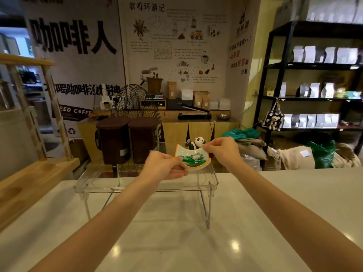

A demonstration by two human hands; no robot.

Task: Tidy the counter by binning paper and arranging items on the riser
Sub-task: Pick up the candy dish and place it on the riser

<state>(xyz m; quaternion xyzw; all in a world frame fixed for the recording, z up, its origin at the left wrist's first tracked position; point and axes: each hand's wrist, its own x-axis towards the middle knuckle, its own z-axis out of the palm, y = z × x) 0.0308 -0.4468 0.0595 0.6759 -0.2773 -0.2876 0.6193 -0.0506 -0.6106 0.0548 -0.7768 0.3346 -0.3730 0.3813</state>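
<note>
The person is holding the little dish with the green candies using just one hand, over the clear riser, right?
Not quite. The head view shows both hands on the dish: the left hand grips its near-left edge and the right hand pinches its far-right rim. The rest is right: green-wrapped candies lie in it, and it is over the clear riser.

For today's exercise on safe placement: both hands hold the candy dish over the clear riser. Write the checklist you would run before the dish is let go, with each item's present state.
1. Left hand has a grip on the dish near edge: ok.
2. Right hand pinches the far corner: ok.
3. Dish over the riser top, not past its edge: ok.
4. Dish resting flat on the riser: cannot tell.
5. Green candies inside the dish: ok.
6. Panda figure clear of the dish: cannot tell; it is close behind.
</note>
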